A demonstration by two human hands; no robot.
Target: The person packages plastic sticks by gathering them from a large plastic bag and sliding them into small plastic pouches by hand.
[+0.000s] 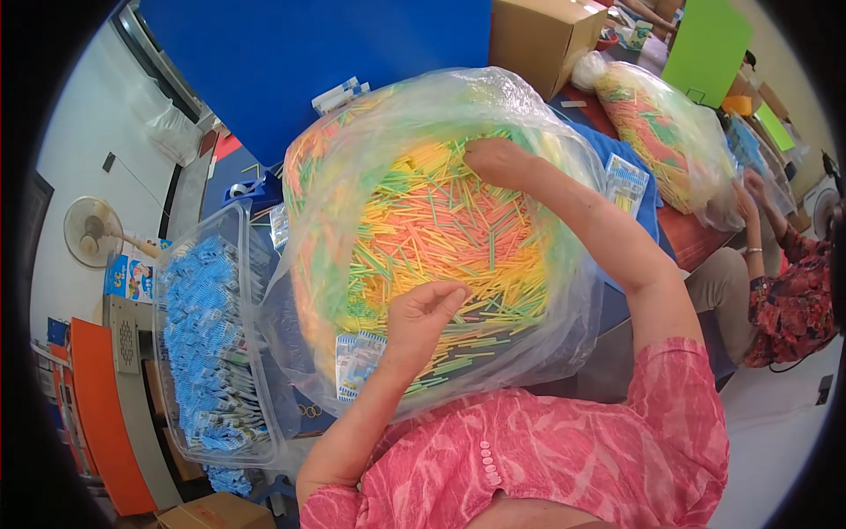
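Note:
A big clear plastic bag (308, 212) lies open in front of me, filled with thin sticks (458, 212) in yellow, orange-pink and green. Over the near side of the pile, my left hand (425, 316) is closed in a pinch; whatever it holds is too small to make out. My right hand (498, 163) reaches to the far side of the bag's opening, its fingers curled down at the sticks, with the fingertips hidden. Below my left hand, a small blue-and-white printed packet (357, 363) rests near the bag's front edge.
To the left stands a clear plastic bin (256, 353) full of blue packets (207, 326). A tape dispenser (251, 189) sits behind it. Another packet (626, 181) lies on blue cloth at right. Farther right, a co-worker (789, 291) handles another bag of sticks (652, 132). A cardboard box (546, 40) stands behind.

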